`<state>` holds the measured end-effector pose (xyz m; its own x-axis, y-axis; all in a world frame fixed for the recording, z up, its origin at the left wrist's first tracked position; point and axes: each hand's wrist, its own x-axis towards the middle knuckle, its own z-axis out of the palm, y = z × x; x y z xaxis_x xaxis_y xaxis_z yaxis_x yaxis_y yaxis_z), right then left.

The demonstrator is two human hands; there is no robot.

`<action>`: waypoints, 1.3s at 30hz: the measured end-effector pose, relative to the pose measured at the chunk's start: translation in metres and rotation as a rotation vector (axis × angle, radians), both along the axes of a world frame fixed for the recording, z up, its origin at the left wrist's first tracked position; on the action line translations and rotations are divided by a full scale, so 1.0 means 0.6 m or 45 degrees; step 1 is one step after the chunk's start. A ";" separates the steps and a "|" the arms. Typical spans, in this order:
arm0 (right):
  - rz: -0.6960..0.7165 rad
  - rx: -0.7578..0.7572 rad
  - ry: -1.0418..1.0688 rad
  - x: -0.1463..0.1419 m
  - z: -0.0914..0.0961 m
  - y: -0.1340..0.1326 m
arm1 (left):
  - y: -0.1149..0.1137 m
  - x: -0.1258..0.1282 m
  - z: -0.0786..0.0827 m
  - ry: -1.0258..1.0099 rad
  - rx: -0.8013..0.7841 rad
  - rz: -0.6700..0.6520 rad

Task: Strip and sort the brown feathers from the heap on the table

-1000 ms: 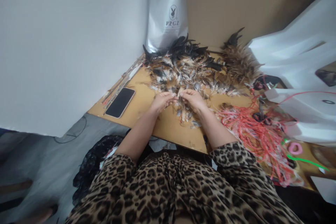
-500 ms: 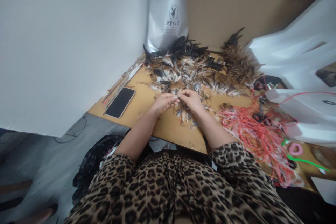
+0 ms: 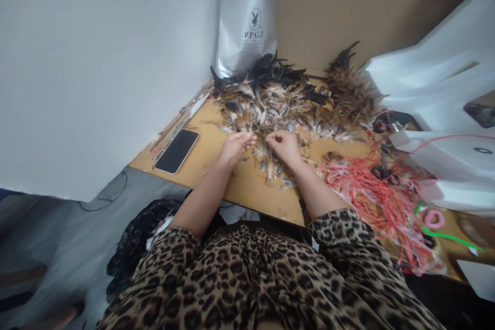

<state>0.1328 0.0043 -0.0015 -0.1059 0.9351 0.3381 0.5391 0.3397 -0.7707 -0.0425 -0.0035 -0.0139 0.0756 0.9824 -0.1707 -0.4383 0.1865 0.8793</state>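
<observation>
A wide heap of brown, white and black feathers (image 3: 266, 105) covers the back of the wooden table (image 3: 216, 175). At its near edge are my left hand (image 3: 235, 147) and my right hand (image 3: 285, 146), with a small gap between their fingertips. Thumb and fingers of the left hand are pinched together. The right hand is closed in a pinch too, over small loose feathers (image 3: 273, 169) that trail toward the table's front edge. Whatever either pinch holds is too small to make out against the feathers behind.
To the left lies a phone (image 3: 177, 151) with a dark screen. A white bag (image 3: 245, 20) stands behind the feathers. Tangled red and pink plastic strips (image 3: 381, 201) lie to the right, beside white sheeting (image 3: 448, 165). A black plastic bag (image 3: 141, 237) sits below the table's left side.
My hands were touching at the fingertips and have moved apart, the left slightly to the left and the right slightly to the right. The feather heap looks the same.
</observation>
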 end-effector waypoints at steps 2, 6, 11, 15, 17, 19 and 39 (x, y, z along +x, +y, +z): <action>0.000 0.047 -0.230 -0.003 -0.001 -0.003 | 0.001 -0.001 -0.001 -0.018 0.008 0.012; -0.036 -0.030 -0.634 -0.015 0.005 -0.015 | 0.000 -0.001 -0.002 -0.005 0.008 0.000; -0.023 -0.091 -0.370 -0.014 0.005 -0.010 | 0.000 0.001 -0.003 0.004 0.031 -0.033; -0.054 -0.291 0.326 -0.007 0.005 0.003 | -0.002 0.002 0.001 0.026 0.040 -0.100; -0.089 -0.388 0.579 -0.007 0.010 0.003 | -0.004 0.003 0.002 0.022 0.033 -0.147; -0.093 -0.480 0.741 -0.011 0.016 -0.001 | -0.007 0.004 0.002 0.005 0.015 -0.206; 0.412 -0.782 1.074 -0.018 0.024 -0.017 | -0.016 -0.001 0.014 -0.475 -0.164 -0.486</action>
<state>0.1219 -0.0057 0.0128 -0.3306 0.9387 -0.0977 -0.2877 -0.1988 -0.9368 -0.0432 -0.0133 -0.0057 0.5012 0.8461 -0.1811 -0.5960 0.4893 0.6366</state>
